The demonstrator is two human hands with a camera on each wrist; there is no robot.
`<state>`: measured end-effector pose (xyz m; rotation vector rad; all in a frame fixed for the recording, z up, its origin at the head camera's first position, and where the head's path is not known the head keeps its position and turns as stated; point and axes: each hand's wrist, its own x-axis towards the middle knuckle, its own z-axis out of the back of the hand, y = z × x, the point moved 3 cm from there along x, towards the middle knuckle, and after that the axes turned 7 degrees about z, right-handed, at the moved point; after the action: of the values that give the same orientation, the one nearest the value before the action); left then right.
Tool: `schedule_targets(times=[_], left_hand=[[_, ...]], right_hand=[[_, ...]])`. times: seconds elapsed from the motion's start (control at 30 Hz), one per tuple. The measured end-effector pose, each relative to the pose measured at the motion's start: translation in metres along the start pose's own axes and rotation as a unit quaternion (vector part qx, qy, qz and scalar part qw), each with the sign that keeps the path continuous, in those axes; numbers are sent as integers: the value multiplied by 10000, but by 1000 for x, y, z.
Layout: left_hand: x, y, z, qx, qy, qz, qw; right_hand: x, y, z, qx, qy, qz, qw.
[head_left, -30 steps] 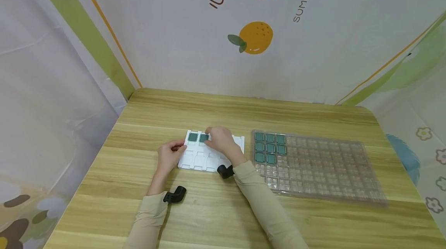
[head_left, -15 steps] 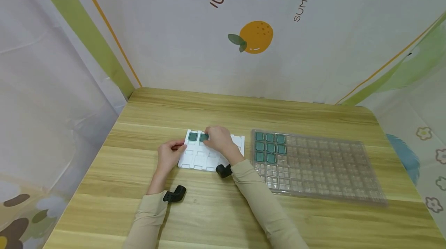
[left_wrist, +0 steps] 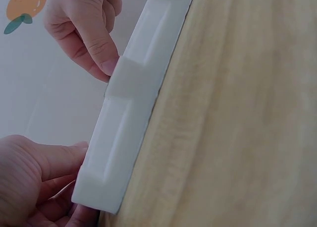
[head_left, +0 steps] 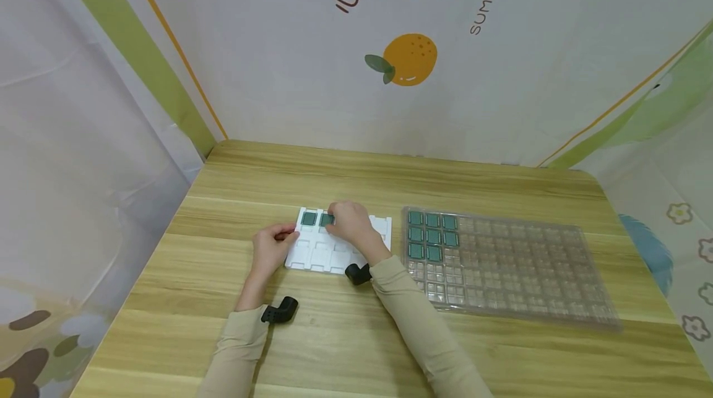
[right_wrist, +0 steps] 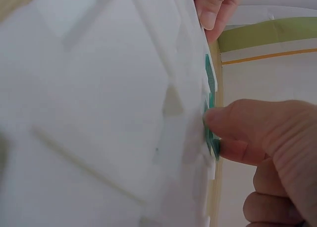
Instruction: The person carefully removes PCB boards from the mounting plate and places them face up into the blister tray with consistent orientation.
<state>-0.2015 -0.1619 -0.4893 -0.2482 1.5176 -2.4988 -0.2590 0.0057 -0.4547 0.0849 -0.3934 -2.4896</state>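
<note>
In the head view, a white plastic tray (head_left: 320, 257) with shallow pockets lies on the table. My left hand (head_left: 270, 250) grips its left edge, thumb on the rim in the left wrist view. One green square chip (head_left: 309, 218) sits in the far left pocket. Over the pocket beside it, my right hand (head_left: 354, 223) pinches a second green chip (head_left: 325, 220) between thumb and finger. The right wrist view shows that chip (right_wrist: 209, 135) edge-on at the fingertips; whether it is fully seated I cannot tell. My right hand hides some far pockets.
A clear plastic tray (head_left: 523, 268) with many pockets stands right of the white one. Several green chips (head_left: 432, 236) fill its far left corner. The wooden table (head_left: 334, 348) meets a printed curtain (head_left: 278, 76) behind. Each wrist wears a black camera mount (head_left: 281, 310).
Both hands keep almost the same place. My right wrist shifted very slightly left early on, and the right fingers remain at the second chip.
</note>
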Motion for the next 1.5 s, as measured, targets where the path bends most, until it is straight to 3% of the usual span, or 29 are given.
schedule_targets(times=[0.57, 1.5], left_hand=[[0, 2, 0, -7, -30, 59, 10000], [0, 1, -1, -8, -43, 101, 9999]], right_hand=[[-14, -1, 9, 285, -268, -64, 9992], [-38, -1, 24, 130, -601, 42, 9981]])
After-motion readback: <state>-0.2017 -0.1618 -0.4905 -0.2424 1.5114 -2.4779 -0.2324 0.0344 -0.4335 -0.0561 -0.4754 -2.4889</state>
